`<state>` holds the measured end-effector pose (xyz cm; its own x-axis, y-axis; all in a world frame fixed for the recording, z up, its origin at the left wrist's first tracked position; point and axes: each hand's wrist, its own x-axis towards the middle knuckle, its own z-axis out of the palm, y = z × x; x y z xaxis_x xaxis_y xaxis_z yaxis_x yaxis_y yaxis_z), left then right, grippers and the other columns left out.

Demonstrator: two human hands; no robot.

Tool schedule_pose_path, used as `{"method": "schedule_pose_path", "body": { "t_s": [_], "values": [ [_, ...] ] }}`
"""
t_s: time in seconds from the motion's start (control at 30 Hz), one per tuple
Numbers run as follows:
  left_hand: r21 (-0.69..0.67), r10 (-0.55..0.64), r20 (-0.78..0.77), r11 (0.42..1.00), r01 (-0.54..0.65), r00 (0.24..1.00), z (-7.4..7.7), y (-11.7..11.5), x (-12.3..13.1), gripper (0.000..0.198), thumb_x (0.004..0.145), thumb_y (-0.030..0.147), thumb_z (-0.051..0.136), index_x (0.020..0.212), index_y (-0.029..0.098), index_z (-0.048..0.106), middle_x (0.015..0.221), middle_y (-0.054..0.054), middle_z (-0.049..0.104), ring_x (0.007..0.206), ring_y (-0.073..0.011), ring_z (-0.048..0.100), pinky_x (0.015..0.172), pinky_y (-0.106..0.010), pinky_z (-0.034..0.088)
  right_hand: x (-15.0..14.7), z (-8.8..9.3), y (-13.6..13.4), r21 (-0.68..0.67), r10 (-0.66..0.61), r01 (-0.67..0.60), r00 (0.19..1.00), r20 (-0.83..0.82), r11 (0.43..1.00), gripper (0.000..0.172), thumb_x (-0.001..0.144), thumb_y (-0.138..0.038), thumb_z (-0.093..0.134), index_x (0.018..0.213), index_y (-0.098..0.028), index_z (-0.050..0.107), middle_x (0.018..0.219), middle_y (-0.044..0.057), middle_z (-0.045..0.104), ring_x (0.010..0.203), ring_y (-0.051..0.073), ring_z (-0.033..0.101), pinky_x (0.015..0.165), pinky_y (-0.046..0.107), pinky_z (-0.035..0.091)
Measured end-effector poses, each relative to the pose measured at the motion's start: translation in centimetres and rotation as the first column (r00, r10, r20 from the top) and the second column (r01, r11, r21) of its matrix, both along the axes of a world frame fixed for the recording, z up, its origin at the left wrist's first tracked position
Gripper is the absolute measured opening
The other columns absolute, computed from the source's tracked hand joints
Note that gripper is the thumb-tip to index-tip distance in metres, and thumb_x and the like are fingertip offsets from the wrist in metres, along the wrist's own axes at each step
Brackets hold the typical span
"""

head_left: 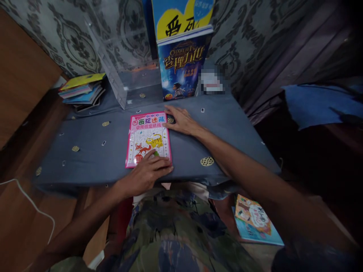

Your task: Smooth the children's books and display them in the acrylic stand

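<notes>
A pink-bordered picture book [143,133] titled 图画捉迷藏 is lying face up near the front middle of the dark grey worktop [90,158], its cover showing a fox and a striped yellow cat. The left hand [149,170] is resting across the book's lower right part, its grip spreading flat over the cover, with fingertips reaching the right edge. The right hand [183,121] is touching the upper right corner; its grip is standing parted, thumb and forefinger leaving a gap between them.

Behind the book, a dark-blue paperback [181,70] with gold lettering is standing upright, and a yellow-and-blue book [170,17] is rising behind it. A pixelated white item [211,82] is sitting just to the right. A transparent panel [109,68] is standing left of the paperback, and a stack of books [82,90] is lying at the far left. Below the worktop on the right, an orange-covered book [252,214] is lying on a light-blue one [256,237].
</notes>
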<state>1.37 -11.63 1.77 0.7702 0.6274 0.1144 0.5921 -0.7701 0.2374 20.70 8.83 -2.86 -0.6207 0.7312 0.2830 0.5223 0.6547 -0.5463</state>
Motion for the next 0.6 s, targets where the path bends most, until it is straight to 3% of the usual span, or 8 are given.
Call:
{"method": "schedule_pose_path", "body": {
  "t_s": [0.33,0.5,0.6],
  "values": [
    [0.099,0.089,0.014,0.991,-0.090,0.996,-2.0,-2.0,0.4,0.048,0.090,0.006,0.051,0.137,0.015,0.055,0.139,-0.012,0.063,0.137,-0.0228,0.051,0.122,-0.054,0.028,0.0,-0.2,-0.4,0.087,-0.008,0.002,0.998,0.061,0.996,0.069,0.094,-0.059,0.049,0.150,-0.020,0.038,0.142,0.014,0.059,0.130,0.036,0.052,0.106,0.060,0.040],
    [0.123,0.121,0.011,0.985,-0.122,0.993,-1.8,-3.0,0.4,0.055,0.093,0.006,0.042,0.148,0.016,0.043,0.142,-0.013,0.060,0.139,-0.0206,0.049,0.122,-0.053,0.029,0.0,-0.3,-0.5,0.105,-0.014,0.004,0.996,0.091,0.994,0.068,0.095,-0.061,0.045,0.148,-0.018,0.043,0.145,0.017,0.056,0.131,0.038,0.050,0.106,0.061,0.040],
    [0.172,0.207,0.043,0.962,-0.211,0.978,-1.6,-4.1,-0.6,0.062,0.093,0.003,0.037,0.153,0.015,0.034,0.140,-0.012,0.062,0.136,-0.0189,0.052,0.120,-0.048,0.035,0.0,-0.1,-0.6,0.094,-0.007,-0.002,0.996,0.092,0.996,0.067,0.095,-0.061,0.044,0.148,-0.020,0.044,0.144,0.016,0.056,0.130,0.038,0.050,0.105,0.061,0.040]
  ]
}}
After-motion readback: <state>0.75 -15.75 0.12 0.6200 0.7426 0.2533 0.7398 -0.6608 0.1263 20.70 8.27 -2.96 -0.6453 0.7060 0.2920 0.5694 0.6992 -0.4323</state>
